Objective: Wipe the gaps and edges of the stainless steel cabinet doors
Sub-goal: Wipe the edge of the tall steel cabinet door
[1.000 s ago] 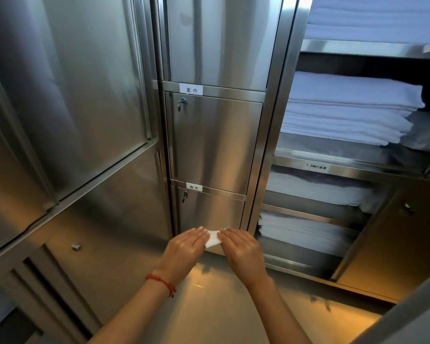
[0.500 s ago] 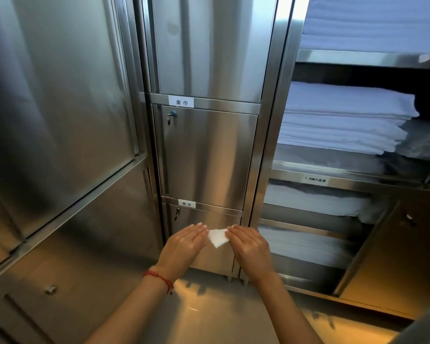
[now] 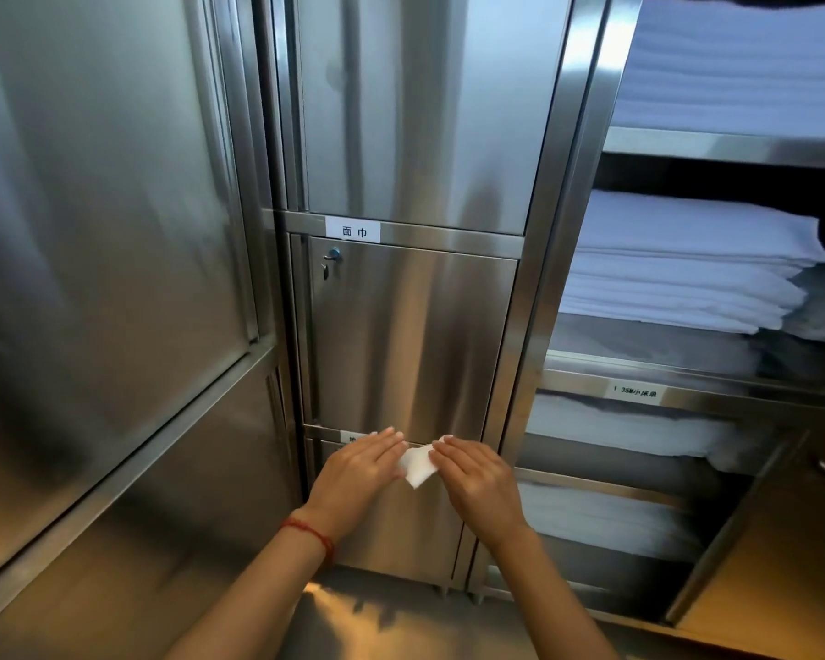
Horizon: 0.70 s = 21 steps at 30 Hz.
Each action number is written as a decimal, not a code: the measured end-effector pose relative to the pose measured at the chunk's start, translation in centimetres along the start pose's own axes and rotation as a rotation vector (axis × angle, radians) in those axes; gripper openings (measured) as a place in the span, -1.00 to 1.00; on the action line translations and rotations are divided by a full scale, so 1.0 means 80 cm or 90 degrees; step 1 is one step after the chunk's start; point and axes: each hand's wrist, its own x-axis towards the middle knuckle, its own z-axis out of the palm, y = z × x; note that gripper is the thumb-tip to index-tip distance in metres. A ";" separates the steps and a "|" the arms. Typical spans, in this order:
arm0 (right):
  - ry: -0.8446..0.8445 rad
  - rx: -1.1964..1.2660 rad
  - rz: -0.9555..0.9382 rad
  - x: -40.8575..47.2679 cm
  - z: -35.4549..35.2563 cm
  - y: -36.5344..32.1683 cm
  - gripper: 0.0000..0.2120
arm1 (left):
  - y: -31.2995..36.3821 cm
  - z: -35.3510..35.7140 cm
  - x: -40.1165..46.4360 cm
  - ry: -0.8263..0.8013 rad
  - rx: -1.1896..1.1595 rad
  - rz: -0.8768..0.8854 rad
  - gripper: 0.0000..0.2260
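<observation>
Compared with a moment ago, both hands sit higher against the cabinet: they now meet at the horizontal gap [image 3: 448, 443] under the middle stainless steel door [image 3: 413, 340], where earlier they were lower on the bottom door [image 3: 401, 531]. The left hand [image 3: 356, 473] and right hand [image 3: 479, 478] each pinch an edge of a small white wipe [image 3: 417, 464] between them, fingers extended over it, the wipe held just in front of the bottom door's top edge. The left hand partly covers the label there. A red string bracelet [image 3: 308, 533] circles the left wrist. To the right, open shelves hold folded white linens [image 3: 687, 273]; a keyed lock [image 3: 332, 257] sits below the upper label [image 3: 352, 229].
</observation>
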 end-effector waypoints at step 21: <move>0.030 0.140 -0.059 0.080 0.125 0.046 -0.63 | -0.088 0.056 0.053 -0.012 -0.010 -0.071 -0.46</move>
